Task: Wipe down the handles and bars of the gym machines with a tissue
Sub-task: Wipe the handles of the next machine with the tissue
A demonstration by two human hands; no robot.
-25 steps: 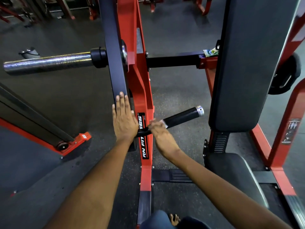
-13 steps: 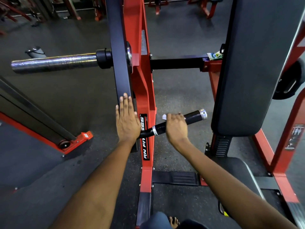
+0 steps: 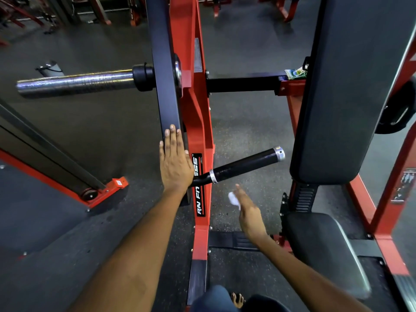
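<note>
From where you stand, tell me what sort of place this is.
Almost certainly a gym. A red plate-loaded machine carries a chrome weight sleeve and a black handle, with a padded backrest and seat beside it; more red frames stand on the rubber floor behind.

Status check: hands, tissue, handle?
Left hand flat on black lever arm. Right hand holds tissue, off the handle. Nothing blocking it.

left hand (image 3: 175,163) flat on dark bar (image 3: 165,70) | right hand (image 3: 247,210) holds tissue (image 3: 233,198) just below handle (image 3: 245,164), apart
</note>
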